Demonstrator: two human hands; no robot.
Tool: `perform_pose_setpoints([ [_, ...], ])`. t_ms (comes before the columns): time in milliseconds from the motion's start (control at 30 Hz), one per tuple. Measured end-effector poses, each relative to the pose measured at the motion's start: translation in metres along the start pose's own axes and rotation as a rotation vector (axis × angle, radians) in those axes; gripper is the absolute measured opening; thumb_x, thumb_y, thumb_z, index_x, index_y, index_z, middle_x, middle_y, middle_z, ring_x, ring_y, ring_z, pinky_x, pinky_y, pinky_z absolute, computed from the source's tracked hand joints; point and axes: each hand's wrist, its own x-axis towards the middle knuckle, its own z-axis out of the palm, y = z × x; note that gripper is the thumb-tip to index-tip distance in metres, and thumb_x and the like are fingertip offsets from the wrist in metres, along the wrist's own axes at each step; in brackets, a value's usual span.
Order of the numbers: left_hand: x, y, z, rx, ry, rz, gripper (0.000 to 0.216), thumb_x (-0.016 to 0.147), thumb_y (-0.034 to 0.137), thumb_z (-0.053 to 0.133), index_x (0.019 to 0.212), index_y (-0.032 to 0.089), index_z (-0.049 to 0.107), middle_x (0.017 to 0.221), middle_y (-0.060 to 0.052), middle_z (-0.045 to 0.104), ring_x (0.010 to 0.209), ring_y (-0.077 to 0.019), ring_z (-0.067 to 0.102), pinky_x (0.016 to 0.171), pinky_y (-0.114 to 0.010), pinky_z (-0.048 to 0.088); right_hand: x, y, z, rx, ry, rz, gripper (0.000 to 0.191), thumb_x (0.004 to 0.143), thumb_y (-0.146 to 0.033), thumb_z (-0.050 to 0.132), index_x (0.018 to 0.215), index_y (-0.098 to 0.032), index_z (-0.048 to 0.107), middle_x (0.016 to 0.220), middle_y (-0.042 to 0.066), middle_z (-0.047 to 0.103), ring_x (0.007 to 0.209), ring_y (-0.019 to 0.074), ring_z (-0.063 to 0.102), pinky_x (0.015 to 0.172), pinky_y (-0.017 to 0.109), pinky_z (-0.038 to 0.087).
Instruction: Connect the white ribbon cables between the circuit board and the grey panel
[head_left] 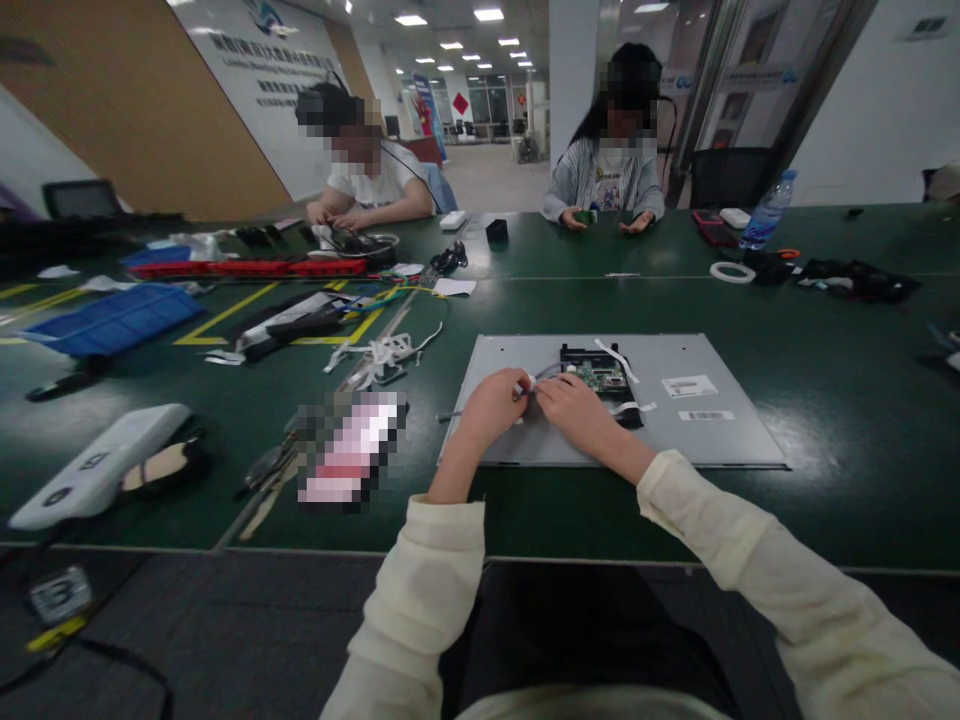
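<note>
A flat grey metal panel (690, 420) lies on the green table in front of me, with a small green circuit board (600, 376) and white ribbon cables (616, 358) near its middle. My left hand (491, 405) and my right hand (574, 408) meet over the panel's near left part, just left of the board. Both have their fingers pinched together on a small white connector or cable end (529, 383) between them. A thin grey wire (448, 415) runs off to the left from under my left hand.
Two people sit across the table, their hands busy with small items. Left of me lie a white device (97, 462), loose tools, a bundle of white cables (382, 355), a blue tray (112, 318) and a red strip (247, 268). At the far right stand a water bottle (766, 212) and a tape roll (732, 272).
</note>
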Motion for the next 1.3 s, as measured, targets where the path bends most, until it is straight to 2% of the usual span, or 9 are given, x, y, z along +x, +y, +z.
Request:
perform_pose_setpoints([
  [133, -0.001, 0.003, -0.001, -0.041, 0.012, -0.006, 0.030, 0.075, 0.009, 0.055, 0.103, 0.018, 0.060, 0.101, -0.005, 0.063, 0.074, -0.0142, 0.062, 0.077, -0.028, 0.050, -0.001, 0.000, 0.000, 0.028, -0.014, 0.004, 0.022, 0.091, -0.007, 0.045, 0.101, -0.006, 0.065, 0.110, 0.015, 0.064, 0.105, 0.0233, 0.058, 0.099, 0.039, 0.038],
  [300, -0.002, 0.002, -0.002, -0.092, 0.014, 0.019, 0.034, 0.075, 0.007, 0.052, 0.106, 0.019, 0.060, 0.111, -0.007, 0.057, 0.073, -0.0127, 0.062, 0.080, -0.029, 0.051, 0.000, 0.000, 0.000, 0.081, -0.049, -0.005, 0.022, 0.092, -0.008, 0.045, 0.104, -0.007, 0.063, 0.111, 0.015, 0.064, 0.106, 0.0213, 0.057, 0.098, 0.037, 0.039],
  [533, 0.000, -0.003, 0.001, -0.053, 0.002, 0.079, 0.038, 0.075, 0.007, 0.051, 0.110, 0.019, 0.060, 0.111, -0.007, 0.063, 0.105, -0.0204, 0.060, 0.097, -0.033, 0.045, 0.000, -0.003, -0.004, 0.143, -0.072, -0.006, 0.025, 0.093, -0.012, 0.044, 0.111, -0.008, 0.060, 0.114, 0.014, 0.063, 0.106, 0.0217, 0.057, 0.100, 0.037, 0.038],
  [700, 0.000, -0.007, 0.005, -0.016, -0.076, 0.105, 0.043, 0.080, 0.008, 0.048, 0.120, 0.020, 0.058, 0.121, -0.006, 0.064, 0.114, -0.0197, 0.057, 0.103, -0.032, 0.041, -0.003, -0.006, -0.008, 0.178, -0.062, 0.023, 0.025, 0.094, -0.020, 0.044, 0.111, -0.008, 0.059, 0.111, 0.014, 0.063, 0.107, 0.0228, 0.055, 0.099, 0.038, 0.038],
  [833, -0.003, -0.011, 0.009, 0.007, -0.097, 0.090, 0.052, 0.083, 0.013, 0.048, 0.135, 0.017, 0.047, 0.132, -0.009, 0.057, 0.121, -0.0204, 0.055, 0.105, -0.032, 0.039, -0.004, -0.010, -0.011, 0.200, -0.056, 0.039, 0.025, 0.093, -0.024, 0.045, 0.109, -0.009, 0.058, 0.108, 0.014, 0.063, 0.106, 0.0238, 0.055, 0.097, 0.038, 0.041],
  [1033, -0.004, -0.014, 0.012, 0.033, -0.090, 0.067, 0.050, 0.092, 0.020, 0.039, 0.142, 0.015, 0.036, 0.136, -0.013, 0.054, 0.122, -0.0209, 0.054, 0.104, -0.035, 0.038, -0.005, -0.013, -0.013, 0.188, -0.065, 0.030, 0.027, 0.093, -0.025, 0.045, 0.112, -0.008, 0.055, 0.110, 0.015, 0.061, 0.107, 0.0244, 0.055, 0.098, 0.038, 0.041],
  [1133, -0.001, -0.014, 0.013, 0.006, -0.046, -0.006, 0.049, 0.094, 0.019, 0.034, 0.143, 0.013, 0.034, 0.133, -0.014, 0.056, 0.121, -0.0204, 0.055, 0.102, -0.034, 0.040, -0.005, -0.013, -0.013, 0.184, -0.071, 0.032, 0.025, 0.093, -0.024, 0.045, 0.111, -0.009, 0.054, 0.108, 0.015, 0.061, 0.107, 0.0245, 0.055, 0.097, 0.039, 0.041],
  [1300, 0.008, -0.020, 0.016, -0.066, 0.136, -0.132, 0.046, 0.084, 0.009, 0.042, 0.129, 0.013, 0.049, 0.129, -0.012, 0.058, 0.116, -0.0178, 0.057, 0.103, -0.031, 0.040, -0.006, -0.015, -0.012, 0.182, -0.070, 0.043, 0.022, 0.092, -0.023, 0.046, 0.109, -0.011, 0.055, 0.110, 0.015, 0.061, 0.109, 0.0244, 0.055, 0.096, 0.038, 0.042],
])
